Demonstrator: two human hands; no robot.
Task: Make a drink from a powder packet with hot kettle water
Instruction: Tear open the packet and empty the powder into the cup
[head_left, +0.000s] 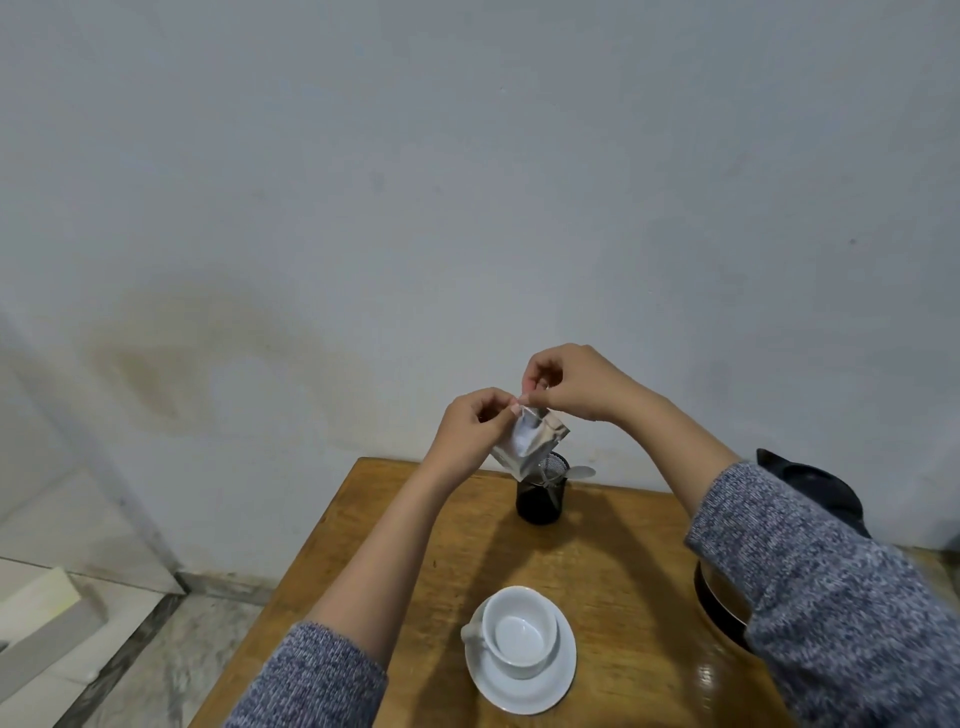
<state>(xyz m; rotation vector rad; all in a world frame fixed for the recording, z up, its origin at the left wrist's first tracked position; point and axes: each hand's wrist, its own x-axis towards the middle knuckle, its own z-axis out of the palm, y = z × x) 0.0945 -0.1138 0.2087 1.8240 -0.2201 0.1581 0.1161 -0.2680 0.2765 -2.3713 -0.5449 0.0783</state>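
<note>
From the head view, our left hand and right hand both pinch the top edge of the silver powder packet, fingertips meeting at one corner, the packet hanging tilted below them. Just under the packet stands a black mesh holder with a spoon. Nearer us, below both hands, an empty white cup sits on its saucer on the wooden table. Beneath our right sleeve is the dark kettle.

Tilted silver packet, empty white cup

Wooden table, saucer, black mesh holder, kettle
</note>
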